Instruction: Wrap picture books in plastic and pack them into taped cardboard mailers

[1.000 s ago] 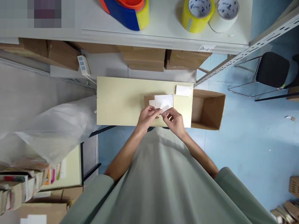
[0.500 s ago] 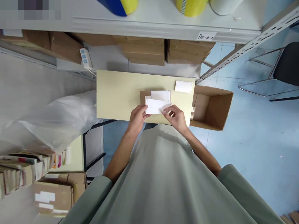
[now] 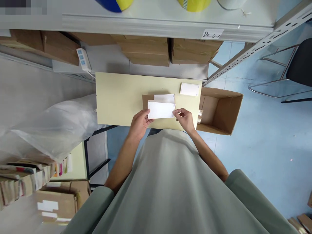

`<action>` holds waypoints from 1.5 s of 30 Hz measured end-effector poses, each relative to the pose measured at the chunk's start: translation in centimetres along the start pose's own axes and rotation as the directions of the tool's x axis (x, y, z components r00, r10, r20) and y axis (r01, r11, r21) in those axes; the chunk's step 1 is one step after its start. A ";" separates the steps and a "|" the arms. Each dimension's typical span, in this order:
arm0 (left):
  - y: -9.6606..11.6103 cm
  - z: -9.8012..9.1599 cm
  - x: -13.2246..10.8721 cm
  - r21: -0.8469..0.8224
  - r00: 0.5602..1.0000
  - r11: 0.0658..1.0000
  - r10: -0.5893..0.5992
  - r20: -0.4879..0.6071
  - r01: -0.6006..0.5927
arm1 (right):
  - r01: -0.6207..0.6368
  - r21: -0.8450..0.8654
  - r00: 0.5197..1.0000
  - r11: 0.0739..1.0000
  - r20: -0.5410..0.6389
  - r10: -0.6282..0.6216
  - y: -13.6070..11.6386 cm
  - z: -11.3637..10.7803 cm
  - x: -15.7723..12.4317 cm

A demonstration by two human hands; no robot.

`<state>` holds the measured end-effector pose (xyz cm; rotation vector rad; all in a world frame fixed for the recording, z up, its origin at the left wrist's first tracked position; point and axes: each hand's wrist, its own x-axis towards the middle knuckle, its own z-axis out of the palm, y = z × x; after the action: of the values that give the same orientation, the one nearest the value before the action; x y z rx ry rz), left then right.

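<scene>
A blank white rectangular card or envelope (image 3: 161, 110) is held level above the near edge of the pale yellow table (image 3: 117, 97). My left hand (image 3: 140, 122) pinches its left end between thumb and fingers. At its right end, my right hand (image 3: 184, 117) grips the edge with the fingertips. Behind the held piece, another white paper piece (image 3: 164, 98) lies on a brown cardboard piece (image 3: 145, 100), both partly covered. A small stack of white cards or envelopes (image 3: 189, 89) rests at the table's far right corner.
An open cardboard box (image 3: 226, 112) stands against the table's right end. Beyond the table is a metal shelf (image 3: 156, 27) with cardboard boxes (image 3: 146, 50) beneath and a power strip (image 3: 84, 60). Clear plastic sheeting (image 3: 58, 120) hangs at left. A black chair (image 3: 301, 63) stands far right.
The white piece has been levelled from a slight tilt, and my right hand has shifted outward to its right edge. The view has moved slightly.
</scene>
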<state>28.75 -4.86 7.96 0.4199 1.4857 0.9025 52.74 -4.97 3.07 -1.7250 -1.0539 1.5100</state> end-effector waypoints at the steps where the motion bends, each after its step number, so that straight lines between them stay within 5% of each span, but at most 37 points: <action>1: -0.1 -0.1 0.1 0.016 1.000 1.000 0.004 0.005 -0.004 | -0.001 -0.007 1.000 1.000 -0.001 0.001 0.0 0.1 0.1; 16: -6.1 -4.1 5.2 0.200 0.998 0.980 -0.013 -0.069 0.026 | -0.051 -0.170 0.998 0.984 -0.033 0.046 2.2 2.1 -0.3; 28: -6.4 -3.6 11.4 0.616 0.967 0.778 0.235 -0.097 -0.127 | -0.039 -0.515 0.991 0.856 -0.132 -0.034 2.3 5.5 5.0; 45: -6.4 -2.9 11.4 0.709 0.961 0.686 0.272 -0.045 -0.161 | -0.131 -0.679 0.983 0.723 -0.183 0.007 1.9 7.0 5.8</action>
<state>25.91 -1.33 -4.66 1.1382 1.9282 0.5104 46.37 -1.29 -2.61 -2.3641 -1.6094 1.0229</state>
